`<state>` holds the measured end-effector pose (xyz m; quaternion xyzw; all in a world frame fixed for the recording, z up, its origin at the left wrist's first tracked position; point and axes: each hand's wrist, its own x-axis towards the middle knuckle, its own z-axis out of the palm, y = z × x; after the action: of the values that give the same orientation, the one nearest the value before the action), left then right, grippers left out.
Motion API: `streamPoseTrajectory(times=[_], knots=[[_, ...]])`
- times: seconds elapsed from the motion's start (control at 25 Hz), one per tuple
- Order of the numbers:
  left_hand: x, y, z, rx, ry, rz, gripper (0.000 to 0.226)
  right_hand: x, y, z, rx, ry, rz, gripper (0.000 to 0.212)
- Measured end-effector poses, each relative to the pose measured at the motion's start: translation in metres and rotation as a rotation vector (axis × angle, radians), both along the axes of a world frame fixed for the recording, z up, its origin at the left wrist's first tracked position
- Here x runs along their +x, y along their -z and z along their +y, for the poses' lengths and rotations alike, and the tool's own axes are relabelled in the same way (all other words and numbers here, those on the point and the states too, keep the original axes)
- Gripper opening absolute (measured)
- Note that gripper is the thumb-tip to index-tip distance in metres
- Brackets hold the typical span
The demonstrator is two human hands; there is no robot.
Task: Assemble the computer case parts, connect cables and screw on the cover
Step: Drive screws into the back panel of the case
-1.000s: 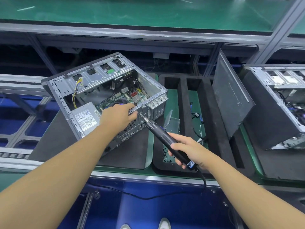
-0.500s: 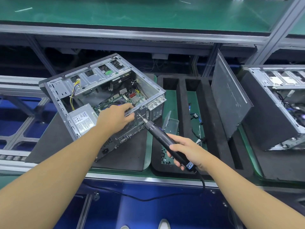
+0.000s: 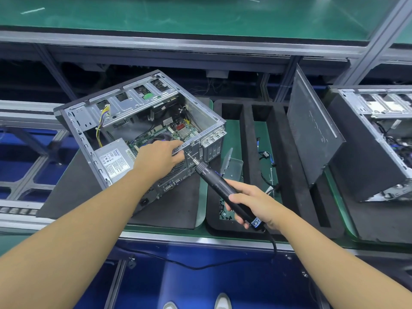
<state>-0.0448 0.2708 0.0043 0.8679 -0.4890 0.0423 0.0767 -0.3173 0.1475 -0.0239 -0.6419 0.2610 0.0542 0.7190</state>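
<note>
An open grey computer case (image 3: 124, 112) lies tilted on a black foam pad, its motherboard and power supply (image 3: 112, 159) showing. My left hand (image 3: 159, 156) grips the case's near top rail at the rear panel. My right hand (image 3: 254, 202) holds a black electric screwdriver (image 3: 219, 186). The screwdriver's bit touches the rear panel just below my left fingers. The dark side cover (image 3: 312, 132) leans upright in a black foam tray (image 3: 247, 121) to the right.
A second open case (image 3: 379, 139) stands at the far right on its own pad. Loose screws (image 3: 224, 209) and cables (image 3: 266, 157) lie in the foam tray's compartments. The screwdriver's cord (image 3: 273, 248) hangs over the bench's front edge. A green shelf runs above.
The view and case shifted very slightly. Both hands keep their hold, and the screwdriver bit stays at the rear panel.
</note>
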Motion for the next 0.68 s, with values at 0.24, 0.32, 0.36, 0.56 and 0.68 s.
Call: streamPoseTrajectory(times=[0.24,0.32,0.36,0.56,0.68], knots=[[0.0040,0.0017,0.0045,-0.013,0.040,0.036,0.034,0.0061,0.0040,0.0002,-0.014,-0.014,-0.007,0.052],[0.0059,0.0027,0.0048,-0.018,0.046,0.040,0.037,0.0065,0.0054,0.0000,-0.007,-0.009,-0.002,0.054],[0.0065,0.0034,0.0046,-0.018,0.049,0.040,0.038,0.0065,0.0058,0.0000,-0.004,-0.009,-0.001,0.055],[0.0075,0.0048,0.0044,-0.016,0.050,0.035,0.035,0.0075,0.0051,0.0027,-0.011,-0.007,0.004,0.054],[0.0068,0.0045,0.0045,-0.020,0.050,0.026,0.033,0.0072,0.0040,0.0050,-0.014,-0.005,0.016,0.053]])
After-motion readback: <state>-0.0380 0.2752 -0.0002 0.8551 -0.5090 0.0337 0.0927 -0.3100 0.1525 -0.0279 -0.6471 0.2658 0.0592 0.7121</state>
